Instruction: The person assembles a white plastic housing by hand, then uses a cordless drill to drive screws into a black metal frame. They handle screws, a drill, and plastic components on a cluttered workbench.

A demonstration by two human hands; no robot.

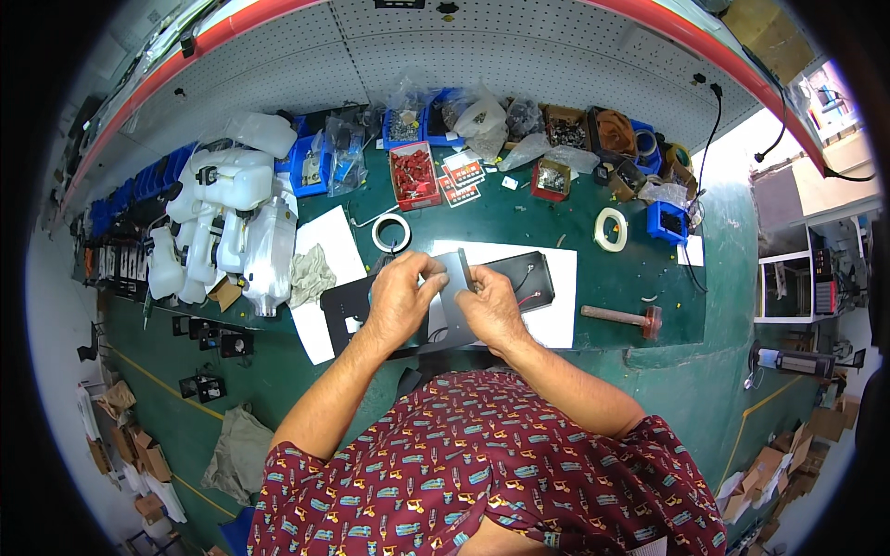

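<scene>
Above the bench, in front of my body, a dark grey flat panel (451,301) stands tilted between my two hands. My right hand (491,308) grips its right edge, thumb on the face and fingers behind. The left hand (404,295) is closed at the panel's left side, thumb and fingertips pinched together; whatever sits between them is too small or hidden to make out. A black plate (337,320) lies partly under my left forearm. Right of the panel, a shallow black box (521,278) with thin wires inside rests on a white sheet (562,315).
A hammer (623,319) lies at right, below a tape roll (610,229); another tape roll (390,232) is beyond my left hand. White plastic tanks (236,181) crowd the left. Along the back stand a box of red parts (414,176) and several blue bins (667,222).
</scene>
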